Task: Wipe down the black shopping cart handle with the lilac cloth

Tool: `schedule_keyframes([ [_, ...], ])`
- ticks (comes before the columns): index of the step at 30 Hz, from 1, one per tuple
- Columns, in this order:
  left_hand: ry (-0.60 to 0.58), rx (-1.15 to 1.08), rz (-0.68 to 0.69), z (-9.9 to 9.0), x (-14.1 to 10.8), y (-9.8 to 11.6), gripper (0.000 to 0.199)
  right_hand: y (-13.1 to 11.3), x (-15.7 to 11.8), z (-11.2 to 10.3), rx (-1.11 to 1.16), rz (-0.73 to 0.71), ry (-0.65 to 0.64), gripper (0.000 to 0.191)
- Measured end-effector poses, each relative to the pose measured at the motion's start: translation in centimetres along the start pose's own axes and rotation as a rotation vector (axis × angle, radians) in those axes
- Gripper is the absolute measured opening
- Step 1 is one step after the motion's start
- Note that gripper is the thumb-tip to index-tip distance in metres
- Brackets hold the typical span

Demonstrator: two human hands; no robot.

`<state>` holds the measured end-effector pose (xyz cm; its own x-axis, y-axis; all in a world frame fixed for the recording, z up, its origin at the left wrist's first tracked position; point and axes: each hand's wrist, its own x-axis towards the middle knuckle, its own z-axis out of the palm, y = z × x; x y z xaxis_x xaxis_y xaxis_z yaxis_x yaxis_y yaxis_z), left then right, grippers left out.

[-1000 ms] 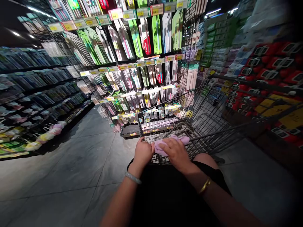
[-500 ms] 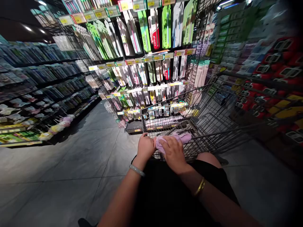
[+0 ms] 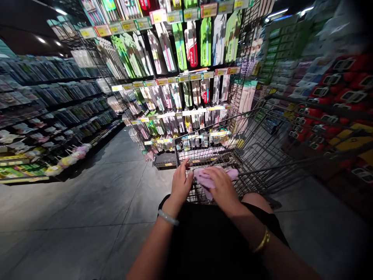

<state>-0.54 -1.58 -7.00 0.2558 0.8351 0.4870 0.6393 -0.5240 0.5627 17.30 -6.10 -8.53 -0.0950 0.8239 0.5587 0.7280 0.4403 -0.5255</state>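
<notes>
A pale purple cloth (image 3: 204,180) lies bunched over the near edge of a dark wire shopping cart (image 3: 250,175). My right hand (image 3: 223,188) is on the cloth, its fingers curled over and pressing into the folds. Just left of the cloth is my left hand (image 3: 182,182), with thumb and fingers apart and nothing between them, close to the near left corner of the cart. A grey bangle (image 3: 168,217) circles my left wrist, and a gold bracelet (image 3: 264,240) is on my right wrist.
Behind the cart stands a rack of packaged toothbrushes (image 3: 192,44) with price labels. Full shelves (image 3: 58,93) line the left side. Red packaged goods (image 3: 349,93) hang at the right. Grey floor (image 3: 87,206) runs along the left, and my knee (image 3: 256,200) is beside the cart.
My left hand has come away from the cloth and its fingers have spread. The cloth looks looser, with a flap hanging down beside my right hand, which has shifted slightly right and down.
</notes>
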Motion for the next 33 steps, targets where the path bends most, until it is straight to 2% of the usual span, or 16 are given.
schedule_keyframes([
  [1, -0.004, -0.045, 0.05, 0.0, -0.3, 0.7, 0.065, -0.7, -0.1, 0.8, -0.018, 0.011, -0.022, 0.054],
  [3, -0.084, -0.067, 0.162, 0.2, -0.9, 2.0, 0.075, -1.6, -0.2, 1.8, -0.025, 0.052, -0.06, 0.056],
  [5, -0.171, -0.049, 0.202, 0.6, -1.5, 2.7, 0.076, -1.7, -0.2, 1.3, 0.053, 0.063, -0.112, 0.061],
  [8, -0.212, 0.009, 0.181, 1.0, -1.6, 2.9, 0.075, -0.3, 0.6, -2.2, 0.222, 0.036, -0.198, 0.062],
  [10, -0.254, 0.099, 0.185, 1.2, -1.2, 3.2, 0.076, 1.2, 1.7, -5.3, 0.247, 0.082, -0.195, 0.046],
  [12, -0.317, 0.219, 0.203, 1.5, -0.6, 4.1, 0.074, 2.8, 3.2, -7.8, 0.128, 0.185, -0.132, 0.032],
  [14, -0.372, 0.328, 0.224, 2.0, 0.3, 5.2, 0.066, 4.2, 4.9, -9.0, -0.082, 0.291, -0.101, 0.029],
  [16, -0.427, 0.359, 0.239, 2.5, 1.2, 6.0, 0.055, 5.1, 6.3, -8.9, -0.284, 0.363, -0.196, 0.032],
  [18, -0.469, 0.267, 0.212, 3.0, 2.2, 5.9, 0.043, 5.7, 7.1, -8.1, -0.403, 0.398, -0.349, 0.034],
  [20, -0.442, 0.111, 0.103, 3.3, 3.0, 5.0, 0.034, 6.0, 7.5, -7.1, -0.456, 0.418, -0.447, 0.035],
  [22, -0.301, 0.043, -0.073, 3.3, 3.4, 4.1, 0.031, 6.1, 7.4, -6.4, -0.475, 0.423, -0.47, 0.037],
  [24, -0.172, 0.115, -0.182, 3.3, 3.3, 3.7, 0.031, 6.1, 7.3, -6.1, -0.485, 0.423, -0.487, 0.039],
  [26, -0.138, 0.236, -0.14, 3.3, 2.6, 4.1, 0.031, 6.1, 7.2, -6.1, -0.486, 0.428, -0.508, 0.04],
  [29, -0.152, 0.357, 0.036, 3.4, 1.7, 5.2, 0.028, 6.2, 7.4, -6.1, -0.478, 0.441, -0.539, 0.041],
  [30, -0.158, 0.377, 0.057, 3.5, 1.7, 5.5, 0.027, 6.2, 7.6, -6.1, -0.475, 0.447, -0.548, 0.041],
  [33, -0.209, 0.348, -0.071, 3.8, 2.8, 5.2, 0.032, 6.3, 7.9, -6.0, -0.468, 0.462, -0.572, 0.041],
])
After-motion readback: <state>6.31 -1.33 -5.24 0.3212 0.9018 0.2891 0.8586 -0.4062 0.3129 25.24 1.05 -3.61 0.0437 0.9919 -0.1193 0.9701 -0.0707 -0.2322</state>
